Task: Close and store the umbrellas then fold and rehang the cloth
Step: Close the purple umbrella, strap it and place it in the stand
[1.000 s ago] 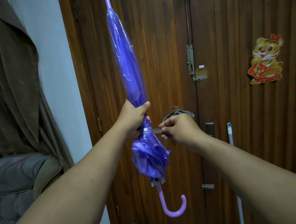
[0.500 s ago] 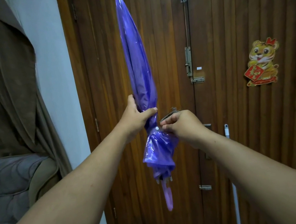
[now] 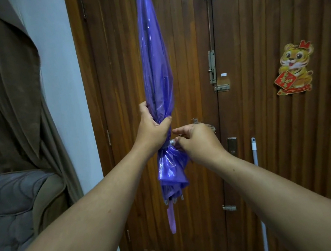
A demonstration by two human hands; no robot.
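Observation:
A closed purple translucent umbrella (image 3: 155, 65) stands upright in front of the wooden door, tip up and out of frame, its lilac hooked handle (image 3: 172, 219) pointing down. My left hand (image 3: 154, 129) is wrapped around the gathered canopy at its waist. My right hand (image 3: 198, 142) pinches the white strap button (image 3: 171, 142) on the umbrella's right side, just below my left hand. The canopy flares loosely below the strap. A brown cloth (image 3: 7, 90) hangs at the left.
A double wooden door (image 3: 251, 116) with latches fills the background, with a tiger sticker (image 3: 295, 68) on its right leaf. A white pole (image 3: 259, 187) leans against the door. A grey padded armchair (image 3: 16, 212) sits at the lower left.
The umbrella has turned upright and rotated so the handle's hook faces edge-on. My right hand moved in from beside the strap to press on its button.

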